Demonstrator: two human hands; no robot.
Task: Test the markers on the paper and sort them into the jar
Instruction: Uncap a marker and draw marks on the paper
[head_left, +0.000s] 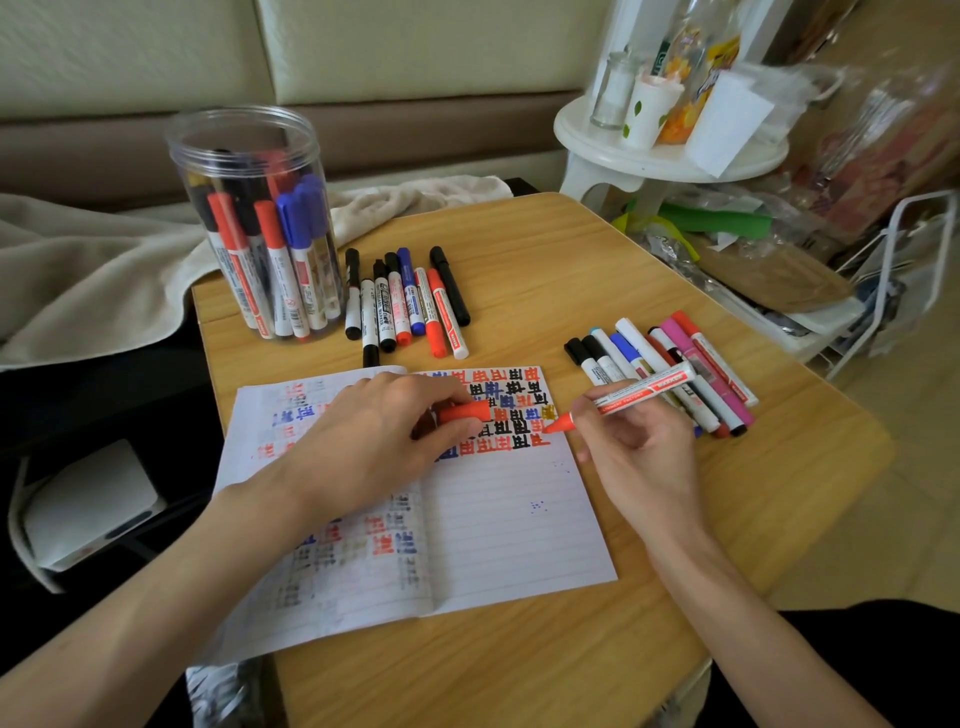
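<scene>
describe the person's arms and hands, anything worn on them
Both arms are bare as far as the picture shows, with no sleeves in view. The left hand and right hand wear no gloves, and no rings, watch or bracelets are visible.

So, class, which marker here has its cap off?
The red marker in the right hand: its bare tip meets the paper, and the left hand holds a red cap. Those on the table and in the jar look capped.
</scene>
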